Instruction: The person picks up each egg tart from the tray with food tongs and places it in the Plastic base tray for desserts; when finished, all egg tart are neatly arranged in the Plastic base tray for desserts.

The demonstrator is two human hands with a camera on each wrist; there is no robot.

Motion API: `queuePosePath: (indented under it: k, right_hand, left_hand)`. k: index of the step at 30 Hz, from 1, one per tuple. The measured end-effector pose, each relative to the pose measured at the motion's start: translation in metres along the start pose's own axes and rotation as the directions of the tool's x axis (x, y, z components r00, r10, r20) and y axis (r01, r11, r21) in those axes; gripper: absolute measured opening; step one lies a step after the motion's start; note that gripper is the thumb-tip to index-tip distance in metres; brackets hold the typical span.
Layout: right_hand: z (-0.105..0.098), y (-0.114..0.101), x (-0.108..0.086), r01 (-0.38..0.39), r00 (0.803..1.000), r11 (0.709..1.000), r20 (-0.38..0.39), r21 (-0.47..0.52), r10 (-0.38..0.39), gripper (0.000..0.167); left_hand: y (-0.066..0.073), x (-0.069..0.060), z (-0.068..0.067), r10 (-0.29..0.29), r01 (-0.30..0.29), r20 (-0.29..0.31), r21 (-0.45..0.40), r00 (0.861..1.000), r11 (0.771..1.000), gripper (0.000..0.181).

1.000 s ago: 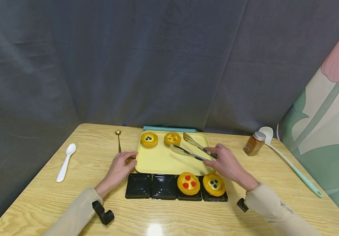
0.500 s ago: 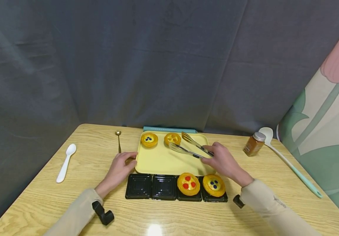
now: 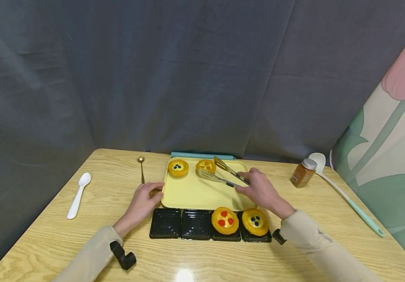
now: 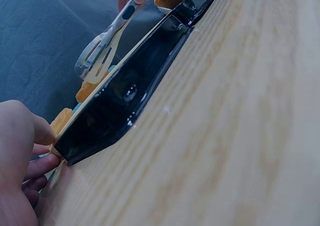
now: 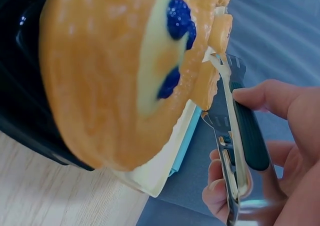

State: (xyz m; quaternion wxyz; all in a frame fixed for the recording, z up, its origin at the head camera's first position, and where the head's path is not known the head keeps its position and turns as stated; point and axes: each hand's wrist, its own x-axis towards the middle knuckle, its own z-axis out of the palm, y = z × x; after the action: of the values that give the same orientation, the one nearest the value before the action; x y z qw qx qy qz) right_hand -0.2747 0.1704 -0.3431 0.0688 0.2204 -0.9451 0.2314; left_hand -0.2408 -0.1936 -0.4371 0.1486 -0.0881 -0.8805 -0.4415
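My right hand (image 3: pixel 262 192) grips metal tongs (image 3: pixel 216 179) with black grips, their arms spread. One tong tip overlaps the orange-topped tart (image 3: pixel 203 163) in the head view; the other is just right of it. Whether they touch it I cannot tell. Finger and thumb of my left hand (image 3: pixel 145 200) pinch the left rim of a yellow tray (image 3: pixel 188 196). A blueberry-topped tart (image 3: pixel 178 168) sits at the tray's far left. In front, a row of black square holders carries a red-topped tart (image 3: pixel 225 220) and another blueberry-topped tart (image 3: pixel 255 222); the two left holders (image 3: pixel 165 223) are bare.
Left on the wooden table lie a white spoon (image 3: pixel 79 196) and a thin gold spoon (image 3: pixel 141 168). A teal bar (image 3: pixel 202 155) runs behind the tray. At right are a spice jar (image 3: pixel 302 173) and a long ladle-like utensil (image 3: pixel 347 197) with a mint handle.
My right hand has carried the tongs leftward and slightly up, bringing their tips over and beside the orange-topped tart. My left hand stays at the tray's rim.
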Motion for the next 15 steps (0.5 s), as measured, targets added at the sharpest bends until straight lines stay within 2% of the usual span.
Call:
queuePosePath:
  k: [15]
  right_hand:
    - [0.0071,-0.0019,0.0044,-0.014,1.000,1.000,0.028,-0.011,0.014,0.052]
  left_hand:
    - [0.0022,-0.0011,-0.0005,0.016,-0.016,-0.010,0.011,1.000,1.000,0.036]
